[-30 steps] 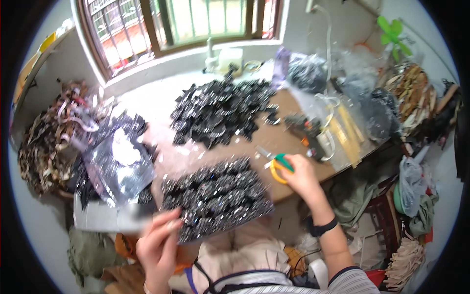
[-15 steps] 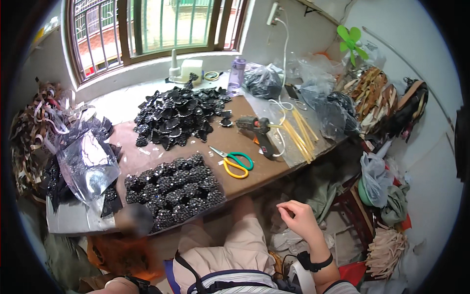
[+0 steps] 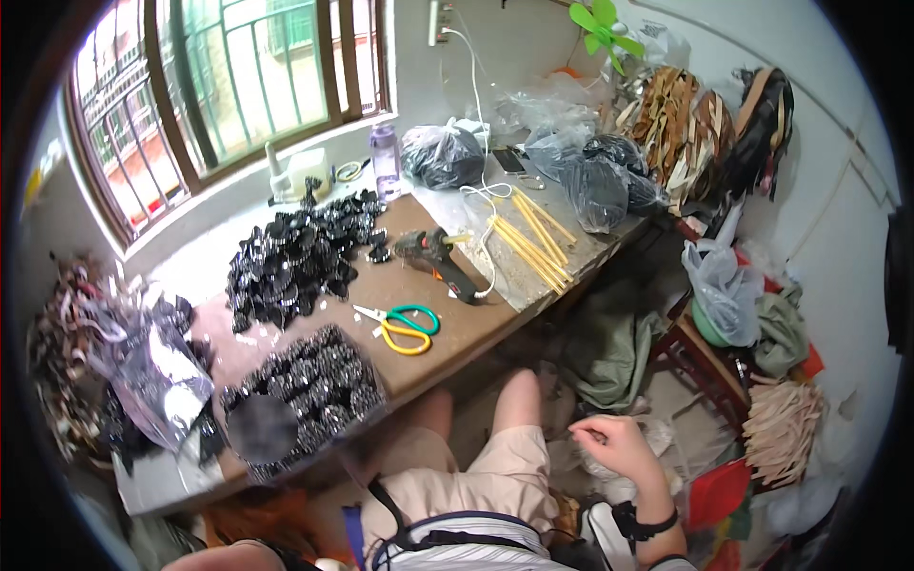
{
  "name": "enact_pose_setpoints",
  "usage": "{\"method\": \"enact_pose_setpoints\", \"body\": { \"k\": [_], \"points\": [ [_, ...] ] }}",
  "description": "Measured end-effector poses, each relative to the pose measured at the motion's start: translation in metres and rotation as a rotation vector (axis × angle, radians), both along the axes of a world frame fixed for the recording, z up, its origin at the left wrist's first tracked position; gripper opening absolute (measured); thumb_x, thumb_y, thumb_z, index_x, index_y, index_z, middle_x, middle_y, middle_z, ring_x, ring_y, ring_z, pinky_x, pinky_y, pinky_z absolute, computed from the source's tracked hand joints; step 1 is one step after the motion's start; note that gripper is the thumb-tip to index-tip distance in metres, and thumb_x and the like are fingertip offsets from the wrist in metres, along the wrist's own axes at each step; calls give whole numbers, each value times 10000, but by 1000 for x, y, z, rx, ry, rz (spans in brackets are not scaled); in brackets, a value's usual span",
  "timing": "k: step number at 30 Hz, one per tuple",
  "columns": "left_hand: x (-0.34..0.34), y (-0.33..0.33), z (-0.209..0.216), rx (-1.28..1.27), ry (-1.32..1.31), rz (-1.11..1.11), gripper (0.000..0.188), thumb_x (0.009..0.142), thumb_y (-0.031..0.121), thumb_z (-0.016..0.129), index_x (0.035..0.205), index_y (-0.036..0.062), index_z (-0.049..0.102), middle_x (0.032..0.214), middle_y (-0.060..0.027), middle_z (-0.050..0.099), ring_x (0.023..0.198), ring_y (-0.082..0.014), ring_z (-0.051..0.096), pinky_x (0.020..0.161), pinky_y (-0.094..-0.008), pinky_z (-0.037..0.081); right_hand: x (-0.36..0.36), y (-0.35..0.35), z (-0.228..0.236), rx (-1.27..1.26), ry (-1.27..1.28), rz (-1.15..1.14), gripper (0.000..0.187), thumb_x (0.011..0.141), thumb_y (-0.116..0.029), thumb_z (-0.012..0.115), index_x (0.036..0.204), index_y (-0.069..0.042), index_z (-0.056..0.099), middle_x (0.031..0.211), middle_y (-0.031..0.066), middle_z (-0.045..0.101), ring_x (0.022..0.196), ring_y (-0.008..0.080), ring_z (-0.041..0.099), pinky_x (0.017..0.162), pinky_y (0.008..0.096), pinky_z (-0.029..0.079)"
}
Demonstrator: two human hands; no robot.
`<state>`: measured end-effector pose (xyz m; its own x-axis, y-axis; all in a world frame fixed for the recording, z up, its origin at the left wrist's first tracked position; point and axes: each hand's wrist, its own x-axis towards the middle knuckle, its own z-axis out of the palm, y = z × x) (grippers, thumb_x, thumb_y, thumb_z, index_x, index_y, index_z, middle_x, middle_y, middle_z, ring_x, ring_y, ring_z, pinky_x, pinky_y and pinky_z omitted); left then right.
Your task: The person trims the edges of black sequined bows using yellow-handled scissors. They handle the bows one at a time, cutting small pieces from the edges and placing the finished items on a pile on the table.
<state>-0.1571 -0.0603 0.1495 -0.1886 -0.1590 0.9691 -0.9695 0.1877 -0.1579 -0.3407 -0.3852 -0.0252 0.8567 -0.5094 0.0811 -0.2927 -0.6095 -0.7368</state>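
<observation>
My right hand (image 3: 611,443) is raised to the right of my knees, off the front of the table. Its fingers are curled in toward the thumb, and no object shows in them. Only my left forearm (image 3: 225,556) enters at the bottom edge; the hand itself is out of sight. On the brown table lie scissors (image 3: 404,328) with one green and one yellow handle. Behind them rests a dark glue gun (image 3: 436,259) with a stick in its back. A bag of black sparkly beaded pieces (image 3: 314,390) sits at the table's front edge, partly covered by a blurred round patch.
A heap of shiny black pieces (image 3: 290,252) lies behind the bag. Yellowish glue sticks (image 3: 529,249), a purple bottle (image 3: 385,162) and dark-filled plastic bags (image 3: 446,156) stand farther back. Strips of material (image 3: 76,357) pile up left. A stool (image 3: 706,357) with bags is at right.
The view has swung to the right, so the table and its things appear farther left and tilted. My right hand has curled a little more and appears lower in the picture.
</observation>
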Motion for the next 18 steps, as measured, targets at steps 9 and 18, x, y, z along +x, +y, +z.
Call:
{"method": "enact_pose_setpoints", "body": {
  "k": [9, 18],
  "points": [
    [138, -103, -27, 846, 792, -18, 271, 776, -115, 578, 1024, -13, 616, 751, -89, 622, 619, -188, 576, 596, -269, 451, 25, -75, -6, 646, 17, -198, 162, 892, -48, 584, 981, 66, 657, 816, 117, 697, 722, 134, 666, 669, 246, 536],
    [244, -146, -13, 863, 1627, 230, 127, 890, -13, 575, 1000, -34, 634, 768, -52, 640, 652, -73, 570, 576, -208, 447, 187, -179, 39, 694, -46, -406, 172, 914, -34, 519, 976, 84, 628, 784, 171, 679, 687, 194, 675, 616, 274, 553]
  ]
}}
